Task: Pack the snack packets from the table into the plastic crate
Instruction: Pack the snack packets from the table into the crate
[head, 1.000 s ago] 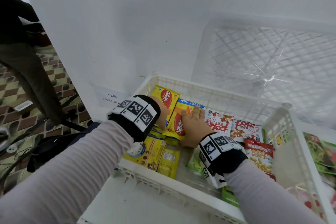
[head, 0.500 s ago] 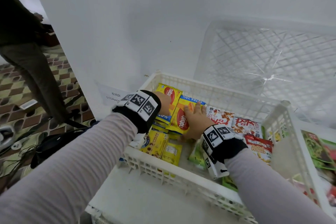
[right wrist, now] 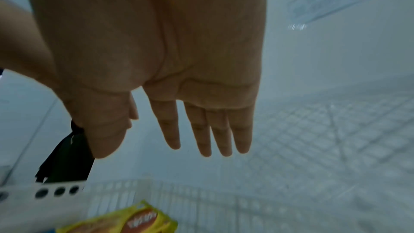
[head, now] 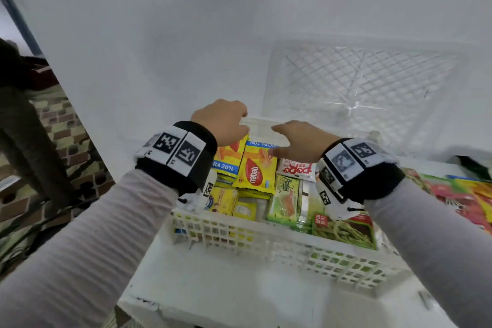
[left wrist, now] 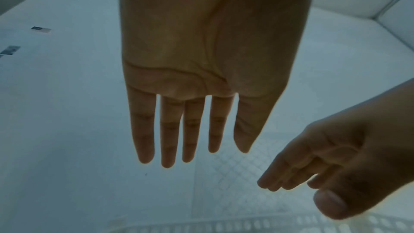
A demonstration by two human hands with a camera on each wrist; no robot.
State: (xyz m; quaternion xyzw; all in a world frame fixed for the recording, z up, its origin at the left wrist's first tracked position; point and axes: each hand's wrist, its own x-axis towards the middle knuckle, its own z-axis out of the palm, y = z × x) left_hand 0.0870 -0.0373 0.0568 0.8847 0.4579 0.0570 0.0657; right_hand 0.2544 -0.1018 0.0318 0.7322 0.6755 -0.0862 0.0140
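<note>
A white plastic crate (head: 266,237) stands on the table in front of me, filled with snack packets. A yellow Nabati wafer packet (head: 257,170) lies on top at the back, beside a white-red packet (head: 296,169) and green packets (head: 286,202). My left hand (head: 226,120) hovers above the crate's far rim, empty, its fingers straight (left wrist: 170,130). My right hand (head: 295,138) floats beside it over the packets, also empty, fingers straight (right wrist: 201,127). The yellow packet (right wrist: 125,221) shows below the right palm.
A second white lattice crate (head: 359,93) leans against the white wall behind. More colourful packets (head: 468,194) lie on the table at the right. A person in dark trousers (head: 24,120) stands at the left on a patterned floor.
Both hands have lifted off the yellow Nabati packets, which stay in the crate, and now hover empty above the far rim. The head view has shifted back and to the right.
</note>
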